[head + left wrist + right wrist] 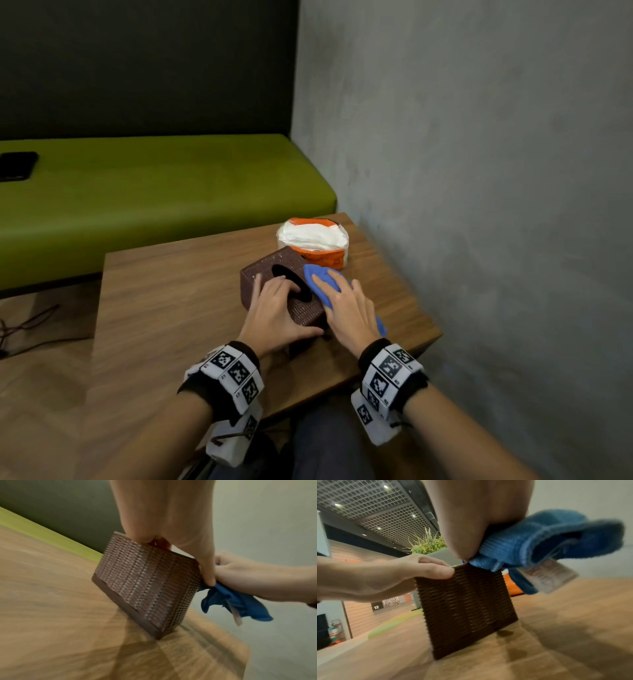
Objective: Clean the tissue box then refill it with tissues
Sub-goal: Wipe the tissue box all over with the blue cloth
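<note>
A brown woven tissue box [270,270] [145,585] [465,601] stands on the wooden table [171,308], slightly tilted in the wrist views. My left hand [277,308] [180,534] [385,577] grips it, fingers hooked into the dark top opening and thumb along the near side. My right hand [346,305] [248,577] [479,520] holds a bunched blue cloth [318,277] [228,601] [539,540] and presses it on the box's top right edge. Behind the box lies an opened orange pack of white tissues [313,240] [511,585].
A grey wall [479,171] runs close along the table's right side. A green bench [154,192] with a black phone [17,166] stands behind the table. Cables [20,325] lie on the floor at the left.
</note>
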Demonstrator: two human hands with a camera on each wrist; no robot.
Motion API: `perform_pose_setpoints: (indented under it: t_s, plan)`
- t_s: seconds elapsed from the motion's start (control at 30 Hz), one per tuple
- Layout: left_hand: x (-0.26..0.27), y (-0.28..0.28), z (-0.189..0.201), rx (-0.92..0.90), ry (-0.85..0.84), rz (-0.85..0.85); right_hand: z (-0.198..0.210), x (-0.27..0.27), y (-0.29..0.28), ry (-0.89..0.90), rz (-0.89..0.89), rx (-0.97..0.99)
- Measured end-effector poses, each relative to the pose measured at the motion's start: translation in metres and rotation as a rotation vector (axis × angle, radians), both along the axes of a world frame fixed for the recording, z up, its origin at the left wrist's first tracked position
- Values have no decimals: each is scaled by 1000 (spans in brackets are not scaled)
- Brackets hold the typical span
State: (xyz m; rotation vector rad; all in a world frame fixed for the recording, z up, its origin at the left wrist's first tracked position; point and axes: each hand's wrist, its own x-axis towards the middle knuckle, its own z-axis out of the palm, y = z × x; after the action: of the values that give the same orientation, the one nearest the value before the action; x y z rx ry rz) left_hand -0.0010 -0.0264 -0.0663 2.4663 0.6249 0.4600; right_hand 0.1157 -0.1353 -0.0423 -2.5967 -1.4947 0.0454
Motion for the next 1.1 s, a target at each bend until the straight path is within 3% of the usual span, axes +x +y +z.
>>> perform_pose_setpoints:
  t_s: [0.13, 0.37, 0.53, 0.73, 0.87, 1.0, 1.1]
  plan:
    - [-19, 29, 7, -133, 37, -189, 4, 9, -1, -23, 50, 5]
    - [-14, 34, 15, -38, 180, -291, 1, -15, -21, -15, 386, 57]
    - [-11, 30, 16, -33, 195, -252, 8, -34, -2, 15, 354, 79]
    - [-7, 27, 15, 2, 224, -252, 8, -10, -32, 36, 462, 96]
    - [-4, 25, 15, -67, 145, -223, 12, -34, -7, 53, 432, 118]
    - [-7, 29, 13, -25, 154, -235, 4, -12, -31, 12, 479, 87]
    - [-5, 25, 17, 10, 234, -285, 2, 4, -39, -63, 379, 115]
